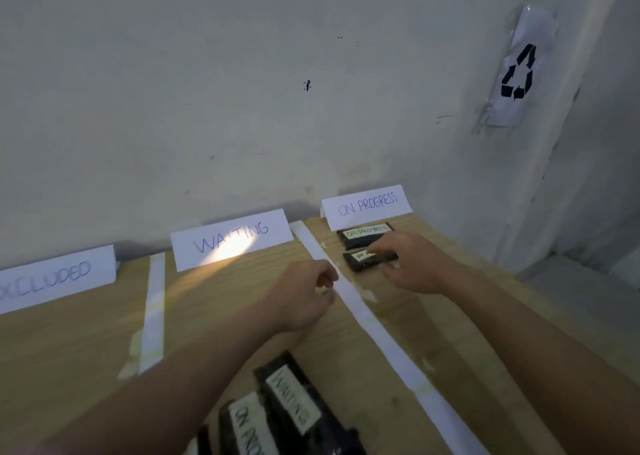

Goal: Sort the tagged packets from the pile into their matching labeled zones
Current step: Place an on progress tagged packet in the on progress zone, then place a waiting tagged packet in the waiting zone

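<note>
A pile of black packets lies at the near edge; the top one is tagged WAITING and the one beside it reads ON PRO. In the ON PROGRESS zone, one tagged packet rests under the ON PROGRESS sign. My right hand has its fingers on a second tagged packet lying just in front of the first. Hovering over the WAITING zone near the divider strip, my left hand is loosely curled with nothing in it.
The wooden table is split by white paper strips. Folded signs read WAITING and EXCLUDED. A wall stands right behind, with a recycling sheet at the upper right.
</note>
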`<state>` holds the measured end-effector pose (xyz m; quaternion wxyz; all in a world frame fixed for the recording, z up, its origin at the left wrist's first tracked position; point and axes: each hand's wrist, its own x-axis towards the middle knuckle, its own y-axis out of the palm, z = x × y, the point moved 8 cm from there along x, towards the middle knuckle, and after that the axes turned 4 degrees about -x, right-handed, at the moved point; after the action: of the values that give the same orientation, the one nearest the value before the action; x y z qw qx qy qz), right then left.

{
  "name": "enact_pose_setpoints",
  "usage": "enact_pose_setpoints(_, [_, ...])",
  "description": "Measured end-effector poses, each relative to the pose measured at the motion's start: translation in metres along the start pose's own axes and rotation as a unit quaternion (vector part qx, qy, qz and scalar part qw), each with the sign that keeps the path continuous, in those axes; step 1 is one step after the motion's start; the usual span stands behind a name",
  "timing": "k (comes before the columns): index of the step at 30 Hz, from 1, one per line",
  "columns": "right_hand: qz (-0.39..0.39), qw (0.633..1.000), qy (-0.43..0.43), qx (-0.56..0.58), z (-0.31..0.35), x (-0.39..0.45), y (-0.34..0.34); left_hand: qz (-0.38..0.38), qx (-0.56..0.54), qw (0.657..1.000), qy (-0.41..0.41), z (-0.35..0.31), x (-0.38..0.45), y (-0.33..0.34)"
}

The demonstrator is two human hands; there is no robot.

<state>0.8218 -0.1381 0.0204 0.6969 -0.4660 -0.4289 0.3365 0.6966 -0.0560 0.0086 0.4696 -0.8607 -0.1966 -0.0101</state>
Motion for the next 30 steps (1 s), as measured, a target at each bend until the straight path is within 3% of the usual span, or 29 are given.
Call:
enact_pose_setpoints(6, [-0.029,0.994,-0.064,0.082,0.076,-0.042,-0.020,0.022,0.024,0.999,-0.006,-0.010,-0.060,-0.027])
enact_pose_setpoints(11, [0.021,0.989,-0.101,0.101,0.141,-0.076,-0.019,0.034,0.030,0.999,-0.012,-0.009,-0.108,-0.043])
enact_pose_setpoints(16, [0.148,0.989,0.005,-0.026,0.156,-0.095,0.018,0.031,0.021,0.998,-0.041,0.002,-0.142,-0.055])
enact_pose_setpoints(18, [0.179,0.982,0.058,-0.028,0.155,-0.099,0.029,0.030,0.012,0.998,-0.050,0.004,-0.155,-0.059])
enact_pose_setpoints(21, [0.146,0.972,0.145,0.109,0.148,-0.100,0.029,0.014,0.004,0.998,-0.058,0.007,-0.171,-0.067])
enact_pose_setpoints(24, [0.082,0.941,0.196,0.265,0.145,-0.098,0.018,-0.022,-0.020,0.996,-0.088,0.011,-0.177,-0.077])
enact_pose_setpoints(27, [0.022,0.922,0.142,0.360,0.165,-0.092,-0.009,-0.069,-0.091,0.985,-0.131,0.014,-0.185,-0.089])
enact_pose_setpoints(30, [-0.005,0.927,0.083,0.367,0.186,-0.089,-0.031,-0.114,-0.183,0.965,-0.148,0.012,-0.191,-0.099])
